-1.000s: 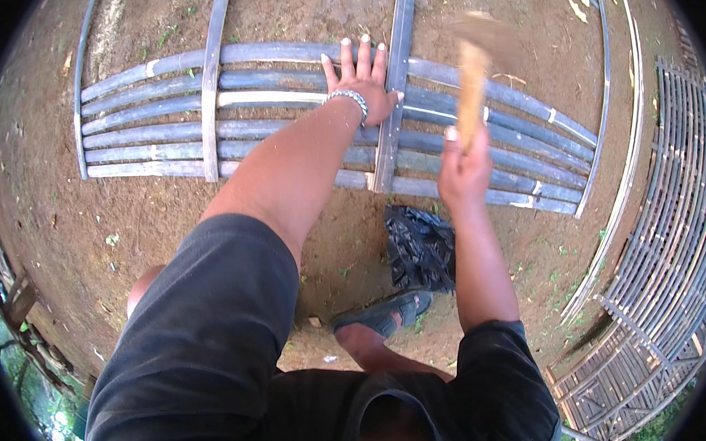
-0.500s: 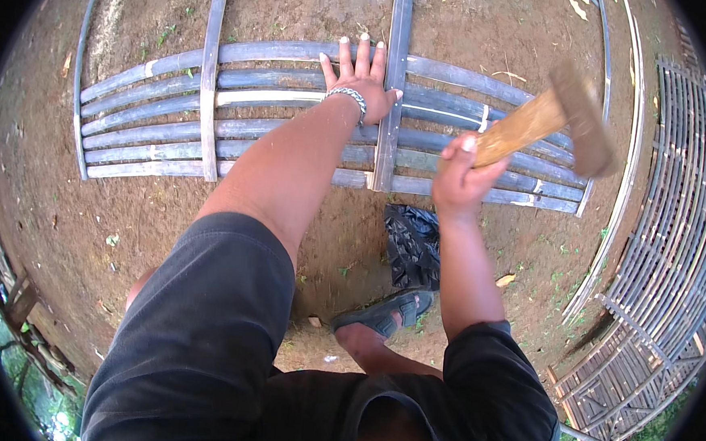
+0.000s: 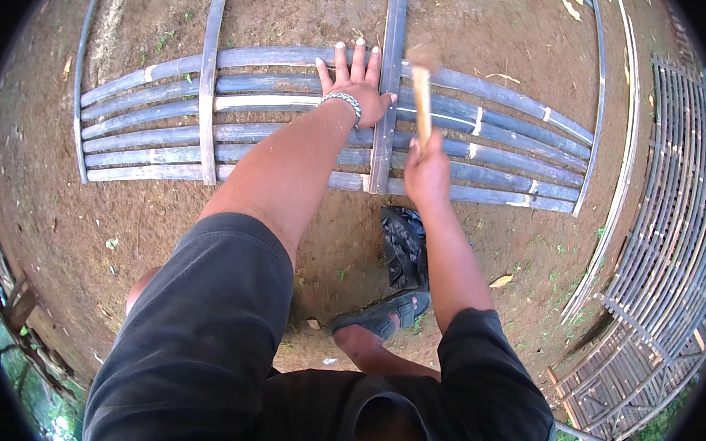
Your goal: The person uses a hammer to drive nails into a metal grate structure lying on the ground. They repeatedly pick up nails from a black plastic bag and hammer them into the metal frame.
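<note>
My left hand (image 3: 358, 91) lies flat with fingers spread on the upper bamboo slats (image 3: 272, 82), its thumb touching the upright bamboo strip (image 3: 386, 134). My right hand (image 3: 428, 174) is wrapped round the wooden handle of a hammer (image 3: 422, 95). The hammer's head, blurred by motion, is over the top slat just right of that upright strip; whether it touches the bamboo I cannot tell. The slats lie side by side across several upright strips, forming a panel on the ground. A second upright strip (image 3: 208, 90) crosses them left of my hand.
A black plastic bag (image 3: 404, 248) lies on the bare soil below the panel, beside my sandalled foot (image 3: 383, 315). Long thin bamboo poles (image 3: 628, 156) run along the right. Beyond them stand slatted bamboo racks (image 3: 664, 215). Wooden pieces (image 3: 20, 305) are at the left edge.
My right hand has swung the hammer leftward, from the panel's right side to beside the upright strip. My left hand keeps nearly the same place on the slats.
</note>
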### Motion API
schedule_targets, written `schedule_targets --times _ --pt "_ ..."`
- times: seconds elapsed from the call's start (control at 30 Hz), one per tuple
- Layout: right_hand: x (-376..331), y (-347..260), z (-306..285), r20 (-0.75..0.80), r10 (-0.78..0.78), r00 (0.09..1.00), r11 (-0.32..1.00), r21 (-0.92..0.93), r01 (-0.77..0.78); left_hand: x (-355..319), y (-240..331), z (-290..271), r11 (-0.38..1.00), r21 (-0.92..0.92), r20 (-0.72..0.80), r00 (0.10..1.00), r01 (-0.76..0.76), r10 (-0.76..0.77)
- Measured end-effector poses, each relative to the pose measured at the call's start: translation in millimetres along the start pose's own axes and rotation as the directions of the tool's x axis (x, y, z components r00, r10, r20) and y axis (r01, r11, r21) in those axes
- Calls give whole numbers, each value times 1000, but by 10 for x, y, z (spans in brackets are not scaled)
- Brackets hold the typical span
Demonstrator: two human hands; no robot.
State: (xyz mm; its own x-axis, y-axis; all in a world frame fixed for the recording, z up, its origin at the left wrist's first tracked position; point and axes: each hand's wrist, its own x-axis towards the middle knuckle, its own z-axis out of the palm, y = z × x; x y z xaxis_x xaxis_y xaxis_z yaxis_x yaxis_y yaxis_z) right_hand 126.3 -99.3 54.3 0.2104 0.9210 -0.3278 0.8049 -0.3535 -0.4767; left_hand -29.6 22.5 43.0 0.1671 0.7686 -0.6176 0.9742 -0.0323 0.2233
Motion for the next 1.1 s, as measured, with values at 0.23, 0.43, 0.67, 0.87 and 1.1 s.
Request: schedule_targets --times 0.23,0.43,0.67,0.87,1.1 --pt "17 70 105 -561 -219 799 850 292 438 -8 9 9 1000 -7 -24 1000 -13 13" --pt "8 0 -40 -160 -80 984 970 217 114 -27 -29 26 1000 0 -34 999 0 0" --pt "-104 276 -449 132 119 984 981 140 -137 -26 -9 71 1000 0 -64 998 -25 25" --pt "-1185 1194 -1730 -6 201 980 968 -153 -199 -115 -34 171 999 -17 -234 972 -41 35" --pt "-3481 2563 -2312 14 412 911 853 -359 -380 -1743 700 834 721 -284 -332 770 -633 545"
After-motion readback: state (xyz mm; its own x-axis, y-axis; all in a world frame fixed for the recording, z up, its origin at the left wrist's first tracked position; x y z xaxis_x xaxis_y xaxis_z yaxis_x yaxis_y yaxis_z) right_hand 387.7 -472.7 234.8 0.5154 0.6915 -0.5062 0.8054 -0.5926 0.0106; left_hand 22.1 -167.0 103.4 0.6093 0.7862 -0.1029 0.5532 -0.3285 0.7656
